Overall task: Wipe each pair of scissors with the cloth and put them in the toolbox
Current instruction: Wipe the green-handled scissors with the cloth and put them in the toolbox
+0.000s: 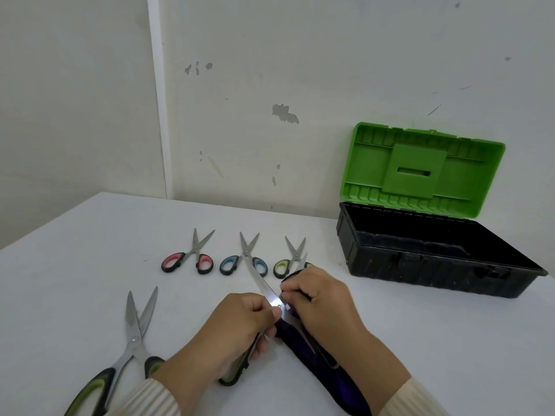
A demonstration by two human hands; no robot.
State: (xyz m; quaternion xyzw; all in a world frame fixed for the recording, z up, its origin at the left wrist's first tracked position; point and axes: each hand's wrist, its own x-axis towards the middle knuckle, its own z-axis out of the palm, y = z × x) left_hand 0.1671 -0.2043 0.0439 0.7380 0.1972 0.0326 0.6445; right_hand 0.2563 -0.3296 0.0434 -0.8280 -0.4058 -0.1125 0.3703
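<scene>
My left hand (pixel 237 328) grips a large pair of scissors (pixel 264 288) near the pivot, its blades open and pointing up and away. My right hand (pixel 318 298) holds a dark purple cloth (pixel 306 352) wrapped round the right blade. The scissors' green-black handles sit under my left hand. The toolbox (pixel 420 259) stands open at the right, black base, green lid up; I see nothing inside it. On the table lie a second large green-handled pair (pixel 132 337), a red-handled pair (pixel 192 256), a blue-handled pair (pixel 244 259) and a yellow-green-handled pair (pixel 289 258).
The white table (pixel 420 340) meets a scuffed white wall at the back, and its left edge runs diagonally at the far left. The small scissors lie in a row beyond my hands. Cream sleeves cover both my forearms.
</scene>
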